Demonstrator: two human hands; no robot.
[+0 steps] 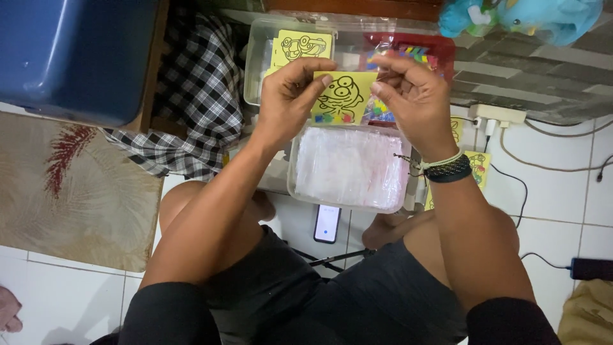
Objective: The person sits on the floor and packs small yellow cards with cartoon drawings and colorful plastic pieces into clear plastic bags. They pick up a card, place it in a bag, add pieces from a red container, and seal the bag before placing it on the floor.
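Both hands pinch a small yellow card with a cartoon drawing, left hand gripping its left edge, right hand its right; the card is held above a clear plastic box of white sheets; a phone lies on the tiled floor below.

A home, seen from the floor: white floor tiles, a patterned rug, a checked cloth, a plush toy, and a power strip with trailing cables.
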